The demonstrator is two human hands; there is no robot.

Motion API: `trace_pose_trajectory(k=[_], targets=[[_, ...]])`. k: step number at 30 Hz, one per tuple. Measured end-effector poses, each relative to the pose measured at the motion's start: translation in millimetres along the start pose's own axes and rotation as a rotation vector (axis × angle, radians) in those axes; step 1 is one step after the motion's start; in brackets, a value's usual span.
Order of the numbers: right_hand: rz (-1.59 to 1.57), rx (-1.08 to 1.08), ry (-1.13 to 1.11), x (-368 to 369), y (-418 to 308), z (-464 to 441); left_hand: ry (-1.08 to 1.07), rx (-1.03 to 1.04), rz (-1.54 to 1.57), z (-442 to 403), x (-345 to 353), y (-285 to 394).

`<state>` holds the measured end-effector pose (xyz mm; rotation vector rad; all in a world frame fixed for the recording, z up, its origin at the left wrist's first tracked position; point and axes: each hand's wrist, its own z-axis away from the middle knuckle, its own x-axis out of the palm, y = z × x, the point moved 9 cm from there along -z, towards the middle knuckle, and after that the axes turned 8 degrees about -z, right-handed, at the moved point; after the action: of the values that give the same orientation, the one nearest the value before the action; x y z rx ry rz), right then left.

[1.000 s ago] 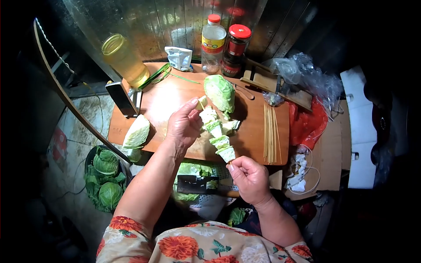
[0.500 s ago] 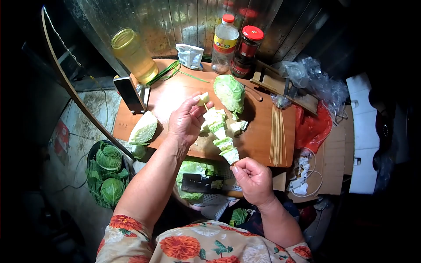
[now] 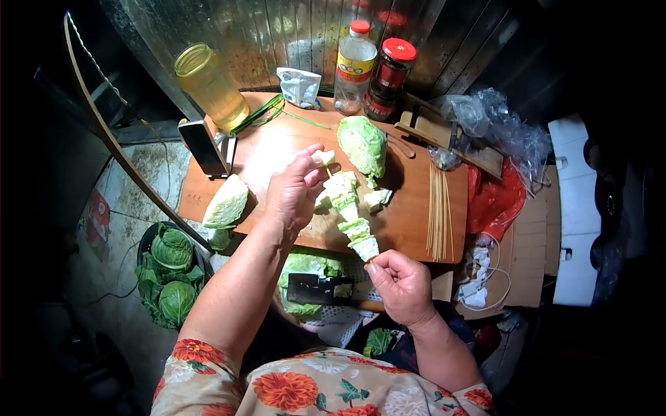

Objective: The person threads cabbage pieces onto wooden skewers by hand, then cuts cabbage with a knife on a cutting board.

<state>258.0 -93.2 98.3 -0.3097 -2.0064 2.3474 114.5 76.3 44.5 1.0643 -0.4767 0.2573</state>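
A skewer of cabbage pieces (image 3: 351, 211) slants over the wooden board (image 3: 402, 222). Its near end is pinched by my right hand (image 3: 401, 286). At the far end, my left hand (image 3: 295, 188) grips a pale cabbage piece (image 3: 323, 159) by the skewer's tip. Just beyond lies a cut cabbage half (image 3: 363, 147), with a loose cabbage chunk (image 3: 378, 200) beside the skewer. A cabbage wedge (image 3: 227, 203) rests at the board's left edge. Bare bamboo skewers (image 3: 438, 211) lie in a bundle to the right of my right hand.
A cleaver (image 3: 312, 290) lies over cabbage below the board. Along the back stand a jar of yellow liquid (image 3: 213, 90), a bottle (image 3: 354, 69) and red-lidded jars (image 3: 397, 66). A propped phone (image 3: 204, 149) stands left. Whole cabbages (image 3: 173, 277) fill a bucket on the floor.
My left hand's fingers have shifted slightly upward with the pale cabbage piece at the skewer's tip. My right hand and the threaded pieces stay almost in place.
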Motion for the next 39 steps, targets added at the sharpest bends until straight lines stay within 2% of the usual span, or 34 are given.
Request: trace_pose_trajectory(k=[2,9,14,18,30,32,36,39], targets=[[0.008,0.012,0.004,0.5,1.6,1.1,0.073,-0.035,-0.049,1.3,-3.9,-4.1],[-0.074,0.009,-0.041,8.7,4.2,4.1,0.067,-0.004,-0.064,1.8,-4.5,-10.3],[-0.122,0.061,0.018,7.9,11.7,5.2,0.093,0.018,-0.112,6.7,-2.3,-7.1],[-0.145,0.040,-0.021,14.7,11.7,5.3,0.168,0.023,-0.009,8.2,-4.4,-10.9],[-0.063,0.000,-0.019,17.6,16.1,2.1,-0.005,0.025,0.008,10.1,5.4,-13.9],[0.094,0.035,0.044,10.5,18.4,-0.7,-0.039,0.064,0.049,12.5,12.5,-6.6],[0.322,0.014,-0.004,14.7,16.1,-4.6,-0.077,0.105,0.173,21.4,28.0,5.8],[0.367,0.010,-0.005,14.8,16.5,-6.6,-0.176,0.141,0.169,20.9,29.2,6.2]])
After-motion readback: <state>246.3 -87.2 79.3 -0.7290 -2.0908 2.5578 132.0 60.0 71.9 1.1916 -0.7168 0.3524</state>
